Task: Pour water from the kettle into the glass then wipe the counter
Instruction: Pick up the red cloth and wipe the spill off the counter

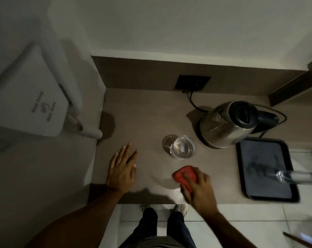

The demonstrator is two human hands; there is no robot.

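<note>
A single wide-angle view from the person's head looks almost straight down and slightly forward onto the counter, close enough that both forearms enter from the bottom edge. The back wall fills the top of the frame, the floor tiles and the person's own legs the bottom. Straight edges bow toward the frame's borders

A black tray holds an empty glass.
</note>
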